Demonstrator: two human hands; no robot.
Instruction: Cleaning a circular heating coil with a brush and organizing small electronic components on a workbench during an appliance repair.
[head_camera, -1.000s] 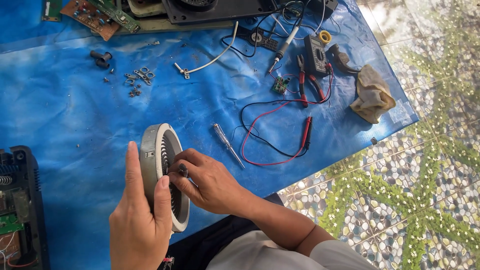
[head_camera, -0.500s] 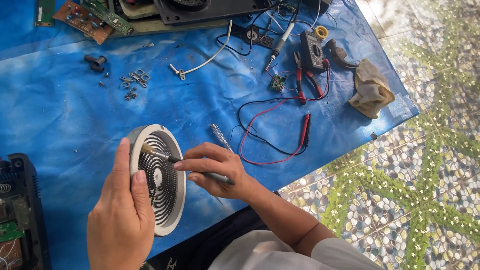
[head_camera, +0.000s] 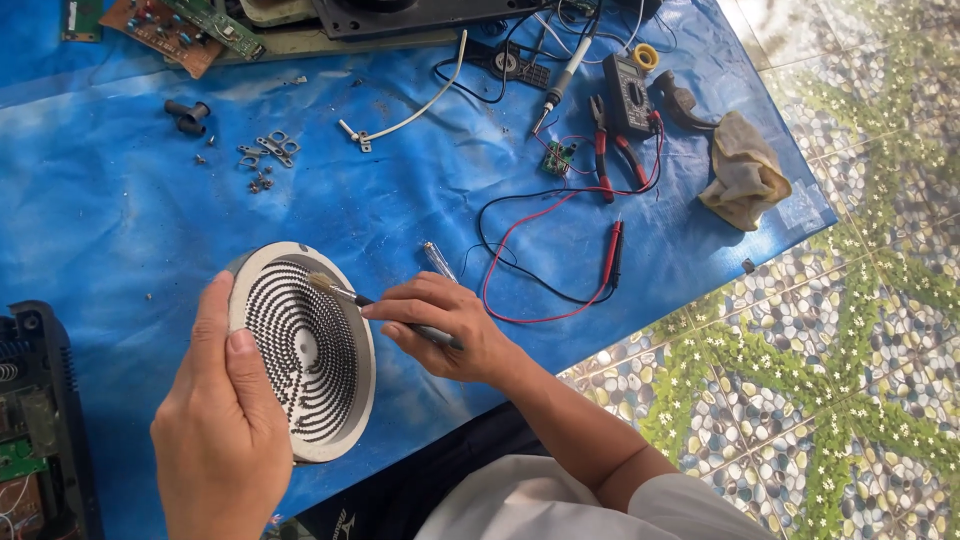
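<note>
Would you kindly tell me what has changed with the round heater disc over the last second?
The left hand turned the round heater disc from edge-on to face up. The right hand brought its small brush onto the upper rim. Both grips stayed; the table's tools lie unmoved.

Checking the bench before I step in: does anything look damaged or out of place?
Nothing looks damaged. Small metal parts lie scattered on the blue sheet. The left hand tilts the round heating disc; the right hand brushes it.

I note a blue tarp (head_camera: 120, 190) over the surface, a multimeter (head_camera: 630, 95) with red and black probes (head_camera: 612, 255), red-handled pliers (head_camera: 605, 150), a tan rag (head_camera: 745, 172), loose screws (head_camera: 265, 155) and a patterned tile floor (head_camera: 850, 330).
</note>
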